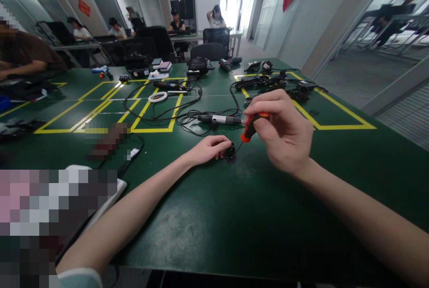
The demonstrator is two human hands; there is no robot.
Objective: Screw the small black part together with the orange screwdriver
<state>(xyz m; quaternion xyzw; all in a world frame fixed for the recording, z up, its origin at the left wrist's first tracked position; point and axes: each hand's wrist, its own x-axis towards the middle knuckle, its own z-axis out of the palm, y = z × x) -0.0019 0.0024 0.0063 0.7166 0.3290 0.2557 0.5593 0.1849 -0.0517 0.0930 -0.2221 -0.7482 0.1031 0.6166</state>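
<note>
My right hand (284,131) is closed around the red and black handle of a screwdriver (250,129). Its thin shaft slants down and left, the tip close to a small black round part (229,153) on the green tabletop; whether it touches cannot be made out. My left hand (211,148) grips that part from the left, with thumb and fingers closed on its side. The part has a narrow neck on top and a wider round base. Just beyond my hands lies a grey and black cylindrical tool (219,119) with a coiled black cable.
Yellow tape (154,130) marks rectangles on the green table (208,216). Farther back lie a white ring (157,97), a power drill (229,63), a black case (200,65) and bundled black cables (275,83). A person (27,51) sits at the left; others sit at desks behind.
</note>
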